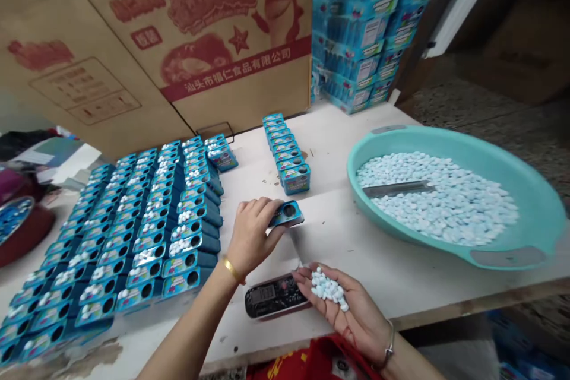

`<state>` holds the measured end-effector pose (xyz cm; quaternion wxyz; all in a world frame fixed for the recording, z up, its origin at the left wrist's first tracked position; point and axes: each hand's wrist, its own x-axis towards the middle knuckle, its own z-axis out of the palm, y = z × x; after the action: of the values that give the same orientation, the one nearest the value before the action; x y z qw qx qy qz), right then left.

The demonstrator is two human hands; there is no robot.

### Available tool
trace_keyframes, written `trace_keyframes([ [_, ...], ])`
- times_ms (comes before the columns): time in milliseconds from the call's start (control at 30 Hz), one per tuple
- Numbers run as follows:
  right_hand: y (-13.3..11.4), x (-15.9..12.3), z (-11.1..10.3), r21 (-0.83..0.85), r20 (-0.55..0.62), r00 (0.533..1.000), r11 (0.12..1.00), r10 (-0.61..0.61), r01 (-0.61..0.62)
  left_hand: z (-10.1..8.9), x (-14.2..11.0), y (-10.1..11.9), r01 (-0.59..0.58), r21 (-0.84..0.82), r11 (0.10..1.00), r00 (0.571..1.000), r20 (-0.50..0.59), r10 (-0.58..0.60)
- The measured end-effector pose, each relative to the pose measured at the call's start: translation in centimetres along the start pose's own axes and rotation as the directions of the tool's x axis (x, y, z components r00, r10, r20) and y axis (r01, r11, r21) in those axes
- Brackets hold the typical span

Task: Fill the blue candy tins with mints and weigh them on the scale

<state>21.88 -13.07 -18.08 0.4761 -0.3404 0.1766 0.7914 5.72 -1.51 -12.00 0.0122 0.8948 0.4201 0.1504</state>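
Observation:
My left hand [252, 233] is closed around a small blue tin [287, 214], held just above the white table [356, 237]. My right hand [351, 303] lies palm up with fingers cupped, carrying a heap of pale blue candy tablets [328, 288]. It hovers beside a small black digital scale [274, 297] at the table's front. Left of my hands, several rows of open blue tins [133, 231] with tablets inside cover the table.
A teal basin [525, 249] full of pale blue tablets, with a metal scoop [396, 189] in it, sits at right. A short row of closed tins [287, 151] stands behind my hands. Cardboard boxes [178, 41] and stacked blue packs [360, 29] line the back.

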Motion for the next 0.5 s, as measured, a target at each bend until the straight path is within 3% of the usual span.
trace_keyframes([
  [100,-0.4,0.1,0.0,0.031,0.009,1.000,0.999,-0.019,0.018,1.7,4.1,0.4,-0.060,0.029,0.998,0.998,-0.031,0.061],
  [233,-1.1,0.2,-0.2,0.078,-0.024,0.999,0.996,-0.037,0.038,4.4,7.7,-0.2,-0.090,0.130,0.987,0.996,0.018,0.088],
  [367,-1.6,0.6,-0.3,0.080,-0.036,0.999,0.997,-0.013,0.016,5.9,8.3,-0.7,-0.038,0.194,0.980,0.999,0.031,0.032],
  [500,-1.9,1.5,-0.5,0.078,-0.065,0.997,0.996,0.048,-0.042,5.6,8.5,-2.3,-0.052,0.136,0.989,0.998,-0.031,0.057],
])
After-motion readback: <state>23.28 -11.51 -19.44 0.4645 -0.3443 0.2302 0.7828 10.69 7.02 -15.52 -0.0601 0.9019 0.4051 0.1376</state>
